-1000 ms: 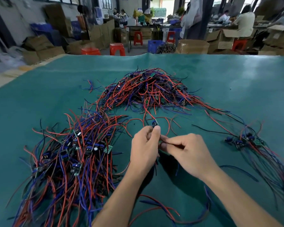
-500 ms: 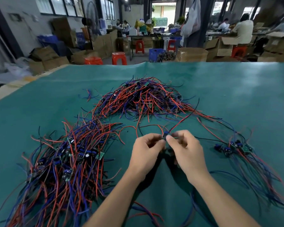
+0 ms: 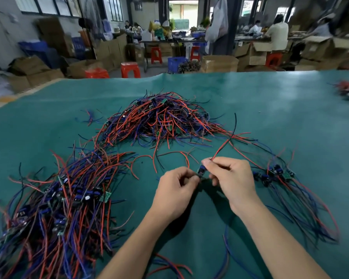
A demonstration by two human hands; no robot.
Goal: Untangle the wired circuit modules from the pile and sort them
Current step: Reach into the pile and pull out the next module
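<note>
- Small blue-and-black wired circuit module [image 3: 201, 171] sits between both hands, pinched from either side above the green-covered tabletop [image 3: 290, 117].
- Right hand [image 3: 233, 179] grips the module's upper end with curled fingers [image 3: 207, 163]; a red and black wire [image 3: 229, 137] rises from that grip, up and away to the right.
- Left hand [image 3: 176, 190] has its fingers [image 3: 192, 179] curled in, pinching the module's lower end.
- Tangled heap of red, blue and black wired modules [image 3: 161, 119] lies beyond the fingers, well apart from them.
- Wide spread of wired modules [image 3: 65, 198] lies left of the left hand.
- Smaller row of modules with trailing wires [image 3: 276, 174] lies just right of the right hand.
</note>
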